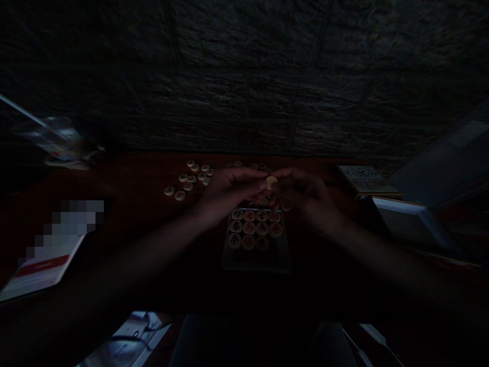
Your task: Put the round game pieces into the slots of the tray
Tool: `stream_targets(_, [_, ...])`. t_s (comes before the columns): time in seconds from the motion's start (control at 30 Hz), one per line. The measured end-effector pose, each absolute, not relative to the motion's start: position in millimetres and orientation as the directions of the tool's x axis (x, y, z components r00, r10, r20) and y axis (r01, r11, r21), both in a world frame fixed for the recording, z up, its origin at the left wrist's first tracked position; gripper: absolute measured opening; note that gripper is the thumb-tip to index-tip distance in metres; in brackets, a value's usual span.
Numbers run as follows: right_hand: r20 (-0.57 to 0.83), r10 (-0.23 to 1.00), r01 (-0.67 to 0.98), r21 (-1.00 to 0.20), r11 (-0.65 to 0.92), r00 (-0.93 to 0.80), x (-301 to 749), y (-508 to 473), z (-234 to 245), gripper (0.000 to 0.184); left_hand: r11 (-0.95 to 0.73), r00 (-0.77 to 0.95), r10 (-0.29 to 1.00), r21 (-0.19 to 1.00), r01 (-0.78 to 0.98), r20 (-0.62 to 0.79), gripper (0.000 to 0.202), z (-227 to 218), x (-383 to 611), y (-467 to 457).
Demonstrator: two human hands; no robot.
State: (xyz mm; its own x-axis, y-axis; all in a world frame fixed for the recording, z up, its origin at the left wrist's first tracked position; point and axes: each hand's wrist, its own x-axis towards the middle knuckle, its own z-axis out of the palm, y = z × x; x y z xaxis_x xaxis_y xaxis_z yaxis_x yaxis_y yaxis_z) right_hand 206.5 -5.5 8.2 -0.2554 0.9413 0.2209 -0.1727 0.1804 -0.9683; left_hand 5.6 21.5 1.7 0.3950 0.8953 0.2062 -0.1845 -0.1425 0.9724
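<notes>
The scene is very dark. My left hand (229, 191) and my right hand (303, 196) meet above a dark wooden table (133, 204), fingers pinched together on one round pale game piece (271, 182). Just below the hands lies a shallow tray (282, 257) with rows of round Chinese chess pieces (255, 228) marked in red and black. Several more loose pieces (189, 179) lie scattered on the table to the left of my left hand, and a few further back (248, 165).
A white and red booklet (42, 270) lies at the left front. A clear plastic object (57, 137) sits at the far left. A printed box lid (364, 179) and an open white box (414, 224) stand at the right. A dark stone wall (244, 76) rises behind.
</notes>
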Motion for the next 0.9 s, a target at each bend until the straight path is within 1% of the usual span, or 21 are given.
stream_targets(0.1, [0.238, 0.939, -0.134, -0.968, 0.21, -0.247, 206.2, -6.0, 9.1, 0.033, -0.185, 0.388, 0.893, 0.972, -0.147, 0.229, 0.032, -1.6, 5.5, 21.8])
stream_targets(0.2, [0.241, 0.945, -0.096, -0.97, 0.224, -0.222, 206.1, -5.6, 7.6, 0.035, -0.192, 0.368, 0.901, 0.971, -0.142, 0.232, 0.028, -2.8, 5.4, 22.0])
stream_targets(0.3, [0.235, 0.955, -0.092, -0.971, 0.222, -0.183, 206.0, -5.4, 5.3, 0.039, -0.215, 0.364, 0.896, 0.967, -0.14, 0.252, 0.025, -0.3, 5.5, 21.4])
stream_targets(0.4, [0.226, 0.961, -0.078, -0.973, 0.216, -0.161, 205.8, -6.4, 4.8, 0.036, -0.295, 0.357, 0.881, 0.951, -0.096, 0.309, 0.023, 3.6, 6.7, 19.6])
stream_targets(0.47, [0.232, 0.961, -0.041, -0.973, 0.228, -0.153, 205.4, -7.8, 6.1, 0.033, -0.358, 0.359, 0.863, 0.932, -0.062, 0.356, 0.021, 5.1, 8.3, 17.7])
stream_targets(0.6, [0.234, 0.96, 0.016, -0.971, 0.239, -0.152, 204.4, -10.6, 9.5, 0.034, -0.44, 0.372, 0.833, 0.898, -0.006, 0.41, 0.022, 3.9, 11.7, 13.5])
stream_targets(0.73, [0.245, 0.954, -0.006, -0.969, 0.247, -0.172, 204.3, -11.0, 8.8, 0.031, -0.465, 0.351, 0.835, 0.884, 0.041, 0.423, 0.027, 3.3, 12.5, 11.5])
stream_targets(0.9, [0.296, 0.933, -0.018, -0.954, 0.299, -0.203, 206.4, -9.2, 5.0, 0.024, -0.43, 0.291, 0.862, 0.903, -0.015, 0.415, 0.019, 6.7, 11.3, 12.3])
